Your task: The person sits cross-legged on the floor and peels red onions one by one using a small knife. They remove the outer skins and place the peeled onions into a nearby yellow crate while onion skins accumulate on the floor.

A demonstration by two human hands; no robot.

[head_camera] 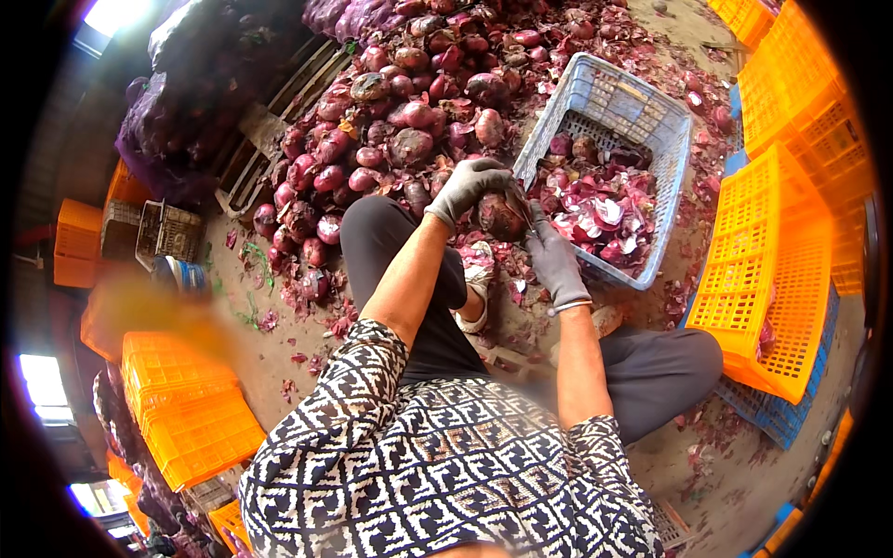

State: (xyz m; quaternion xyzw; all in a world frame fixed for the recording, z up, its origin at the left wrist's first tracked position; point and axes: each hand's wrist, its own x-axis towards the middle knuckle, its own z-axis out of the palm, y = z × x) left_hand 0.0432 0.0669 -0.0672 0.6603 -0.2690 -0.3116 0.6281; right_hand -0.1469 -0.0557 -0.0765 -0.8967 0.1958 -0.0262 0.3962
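Note:
My left hand [474, 187], in a grey work glove, grips a large red onion [499, 217] with dark, dry outer skin. Against the onion's right side is my right hand [556, 264], also gloved. Its fingers close on a thin metal tool [531, 224], mostly hidden, so its exact kind cannot be told. Just right of both hands stands a blue-grey plastic crate [671, 188] with loose onion skins [607, 213] and some onions inside. Ahead and to the left, a big heap of red onions [411, 146] lies on the floor.
Orange plastic crates [739, 258] stand along the right, one on a blue pallet [767, 411]. More orange crates [188, 418] are stacked at left. Purple mesh sacks [167, 132] rest by a wooden pallet [307, 84]. Skin scraps litter the floor around my shoe [478, 279].

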